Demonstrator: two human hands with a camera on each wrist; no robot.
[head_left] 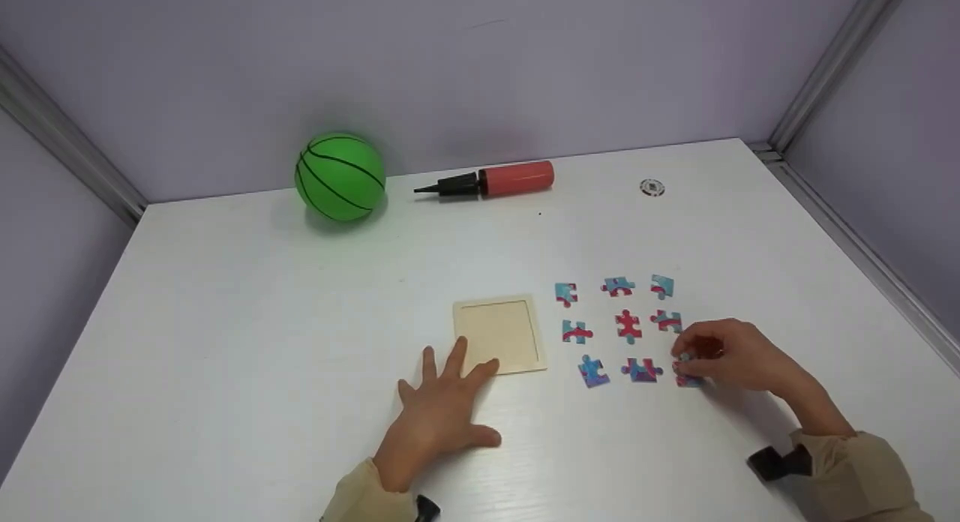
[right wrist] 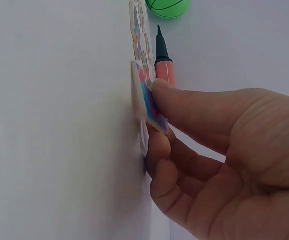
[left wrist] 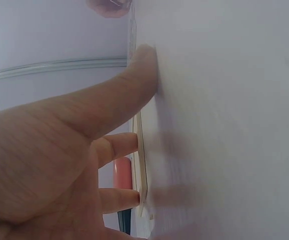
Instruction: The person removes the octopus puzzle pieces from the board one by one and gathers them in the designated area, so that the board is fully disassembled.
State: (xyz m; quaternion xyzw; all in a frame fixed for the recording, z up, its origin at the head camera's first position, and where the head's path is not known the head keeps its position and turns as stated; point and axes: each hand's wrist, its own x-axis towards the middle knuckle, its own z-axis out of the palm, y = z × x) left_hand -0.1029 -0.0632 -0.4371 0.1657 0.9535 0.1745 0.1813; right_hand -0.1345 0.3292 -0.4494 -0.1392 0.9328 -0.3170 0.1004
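My right hand [head_left: 731, 353] pinches a blue, pink and purple jigsaw piece [right wrist: 152, 102] between thumb and fingers, tilted close over the table at the lower right of the spread-out pieces. Left of it lie other loose jigsaw pieces in rough rows, among them a purple-blue one [head_left: 642, 370], a red one [head_left: 628, 325] and a blue one [head_left: 593, 372]. With fingers spread, my left hand [head_left: 439, 417] rests at the near edge of a square wooden puzzle tray [head_left: 499, 331]. Two of its fingertips touch the tray's border, and its thumb lies on the white table.
A green ball [head_left: 340, 177] with black lines stands at the back left. Beside it lies a hand pump [head_left: 517, 178] with a red barrel and black nozzle. A round poker chip [head_left: 652, 187] lies at the back right. Grey-lilac panels wall the table [head_left: 225, 319].
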